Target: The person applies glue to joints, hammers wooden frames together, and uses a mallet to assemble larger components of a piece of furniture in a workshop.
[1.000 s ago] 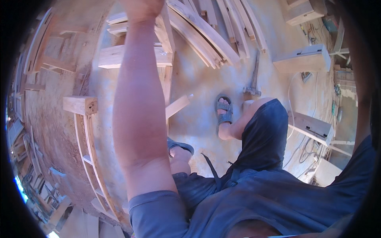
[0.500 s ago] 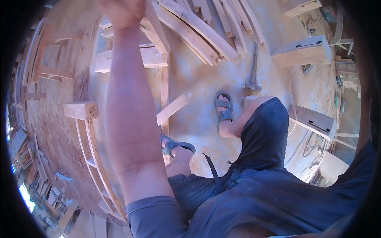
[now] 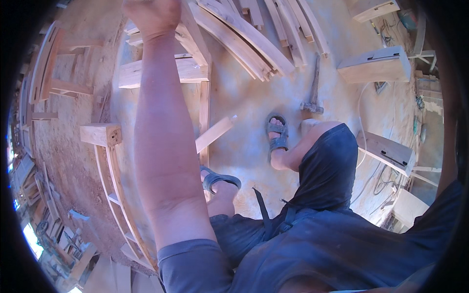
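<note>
My left arm reaches straight up the view, and my left hand [image 3: 155, 18] is at the top edge, its fingers cut off or turned from sight. Just beside the hand, a thick wooden beam [image 3: 193, 41] slants down to join a pale upright post. Below the wrist a wooden crosspiece [image 3: 190, 70] runs behind my forearm. A short wooden piece with a narrow end [image 3: 215, 133] sticks out to the right of the forearm. Only a shadowed part of my right arm [image 3: 448, 127] shows along the right rim; its hand is out of the picture.
Several curved wooden slats [image 3: 254, 41] lie at the far middle. A hammer [image 3: 312, 93] rests on the floor by my right foot. Wooden blocks with dark slots [image 3: 376, 63] stand at right, near a pale cable [image 3: 360, 112]. A ladder-like frame [image 3: 119, 195] stands at left.
My left hand and forearm sit slightly lower and further right in the view. The surroundings have shifted a little with the head; nothing else has visibly moved.
</note>
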Demonstrator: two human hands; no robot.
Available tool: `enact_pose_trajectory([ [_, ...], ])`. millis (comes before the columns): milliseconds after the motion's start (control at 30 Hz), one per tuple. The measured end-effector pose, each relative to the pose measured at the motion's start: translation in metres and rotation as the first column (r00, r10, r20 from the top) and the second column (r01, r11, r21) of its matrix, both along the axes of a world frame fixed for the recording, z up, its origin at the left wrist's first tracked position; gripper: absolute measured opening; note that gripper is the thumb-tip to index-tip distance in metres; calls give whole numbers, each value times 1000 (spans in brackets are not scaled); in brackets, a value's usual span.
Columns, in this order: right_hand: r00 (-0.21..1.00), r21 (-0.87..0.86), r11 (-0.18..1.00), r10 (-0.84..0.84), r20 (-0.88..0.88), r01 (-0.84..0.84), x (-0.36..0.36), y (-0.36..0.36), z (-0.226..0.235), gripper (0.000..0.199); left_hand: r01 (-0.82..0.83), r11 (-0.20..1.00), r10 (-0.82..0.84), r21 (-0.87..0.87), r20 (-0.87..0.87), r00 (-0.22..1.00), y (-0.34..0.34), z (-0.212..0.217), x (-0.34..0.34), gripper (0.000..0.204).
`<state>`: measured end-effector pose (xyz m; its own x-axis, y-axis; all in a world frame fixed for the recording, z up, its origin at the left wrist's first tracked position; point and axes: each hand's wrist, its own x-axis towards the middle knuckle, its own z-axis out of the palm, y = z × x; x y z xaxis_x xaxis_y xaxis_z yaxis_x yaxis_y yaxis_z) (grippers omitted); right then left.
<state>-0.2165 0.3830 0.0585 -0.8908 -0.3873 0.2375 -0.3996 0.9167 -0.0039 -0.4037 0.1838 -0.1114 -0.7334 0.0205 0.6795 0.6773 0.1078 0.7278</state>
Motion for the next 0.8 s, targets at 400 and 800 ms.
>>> enact_pose_trajectory([
  [400, 999, 2, 999, -39, 1, 39, 6, 6, -8, 9, 75, 996, -70, -38, 124, 990, 14, 5, 12, 38],
  [800, 852, -853, 29, 22, 522, 522, 125, -49, -95, 9, 548, 517, 91, -657, 679, 728, -190, -132, 84, 77],
])
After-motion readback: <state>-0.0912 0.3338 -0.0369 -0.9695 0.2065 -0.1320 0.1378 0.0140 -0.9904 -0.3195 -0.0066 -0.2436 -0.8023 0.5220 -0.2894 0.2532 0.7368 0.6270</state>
